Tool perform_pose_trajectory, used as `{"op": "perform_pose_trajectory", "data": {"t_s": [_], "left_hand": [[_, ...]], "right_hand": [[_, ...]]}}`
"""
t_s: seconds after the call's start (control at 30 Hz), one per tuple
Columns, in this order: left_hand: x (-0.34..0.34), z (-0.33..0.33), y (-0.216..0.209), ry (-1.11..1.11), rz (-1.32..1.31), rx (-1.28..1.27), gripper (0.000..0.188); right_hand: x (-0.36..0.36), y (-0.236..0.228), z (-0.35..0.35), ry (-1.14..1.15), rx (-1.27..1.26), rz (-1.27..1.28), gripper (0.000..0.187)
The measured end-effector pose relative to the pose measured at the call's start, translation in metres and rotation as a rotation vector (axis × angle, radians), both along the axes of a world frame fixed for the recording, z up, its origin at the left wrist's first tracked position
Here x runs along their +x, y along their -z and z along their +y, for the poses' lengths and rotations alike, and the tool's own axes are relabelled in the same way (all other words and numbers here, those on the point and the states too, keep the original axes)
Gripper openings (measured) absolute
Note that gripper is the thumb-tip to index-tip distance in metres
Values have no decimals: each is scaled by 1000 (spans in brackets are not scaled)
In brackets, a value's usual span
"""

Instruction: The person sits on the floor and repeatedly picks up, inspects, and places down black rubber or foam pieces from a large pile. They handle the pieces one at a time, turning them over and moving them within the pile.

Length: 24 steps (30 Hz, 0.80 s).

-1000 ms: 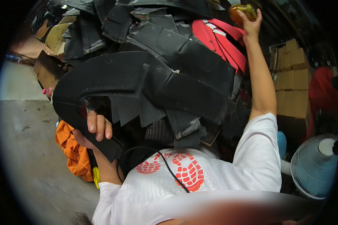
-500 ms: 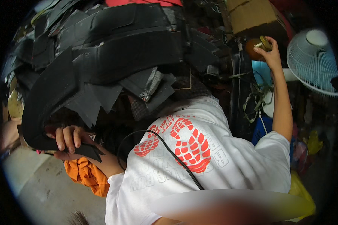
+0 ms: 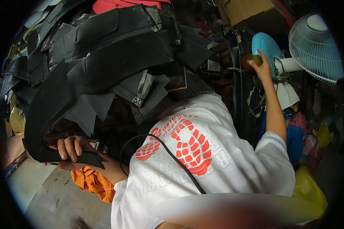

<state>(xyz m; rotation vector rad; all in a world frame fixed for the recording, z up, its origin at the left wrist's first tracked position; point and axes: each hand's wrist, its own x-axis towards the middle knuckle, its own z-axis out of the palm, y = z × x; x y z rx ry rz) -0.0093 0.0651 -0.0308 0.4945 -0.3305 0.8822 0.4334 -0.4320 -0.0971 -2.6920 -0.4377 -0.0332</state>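
Left hand (image 3: 73, 148) pinched narrow end of curved black panel (image 3: 40, 110) between fingers and thumb. Right hand (image 3: 263, 69) gripped amber jar (image 3: 246, 63), beside blue disc (image 3: 264, 41) near white fan (image 3: 313, 47). Black sheets (image 3: 118, 42) lay heaped beyond panel; orange cloth (image 3: 91, 183) showed below left hand; black cable (image 3: 171, 154) crossed shirt (image 3: 240, 164).

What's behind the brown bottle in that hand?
Part of a blue disc shows beyond the brown bottle and the right hand. The hand covers part of the disc's lower edge. Whatever sits directly behind the bottle is covered, so I can't tell.
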Motion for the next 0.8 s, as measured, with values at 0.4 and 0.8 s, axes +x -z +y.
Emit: {"op": "perform_pose_trajectory", "data": {"t_s": [0.4, 0.8], "left_hand": [[2, 6, 2, -69, -50, 16, 72], [-15, 5, -9, -141, -56, 144, 61]], "right_hand": [[-83, -49, -64, 353, -629, 197, 92], [-49, -118, 182, -477, -48, -186, 53]]}}
